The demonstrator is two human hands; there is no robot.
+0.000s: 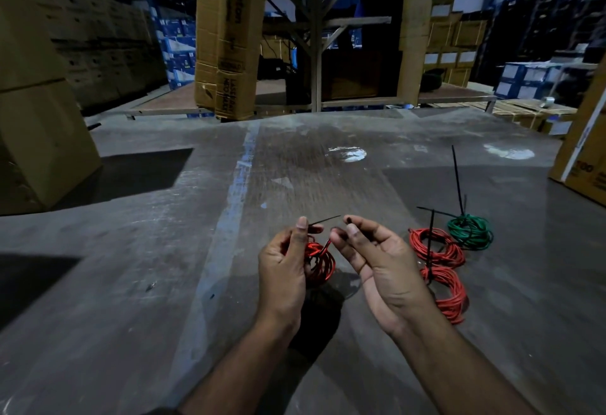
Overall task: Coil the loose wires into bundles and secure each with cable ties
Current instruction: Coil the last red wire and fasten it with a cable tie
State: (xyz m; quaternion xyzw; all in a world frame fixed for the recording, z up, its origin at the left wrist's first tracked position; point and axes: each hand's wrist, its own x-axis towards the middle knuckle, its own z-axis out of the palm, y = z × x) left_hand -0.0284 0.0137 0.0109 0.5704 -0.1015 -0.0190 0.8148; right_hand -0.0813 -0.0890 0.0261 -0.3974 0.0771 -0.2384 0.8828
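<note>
The scene is dim and bluish, with the upper left and upper right of the frame sinking into murky shadow and visible noise. Two pale glare patches (347,154) shine on the concrete floor (164,250) right of centre, suggesting overhead lamps, while hard dark shadows lie at the left edge and under the hands at lower centre. Wide-angle distortion bends the cardboard boxes (36,93) at the edges, and distant stacks look soft.
</note>
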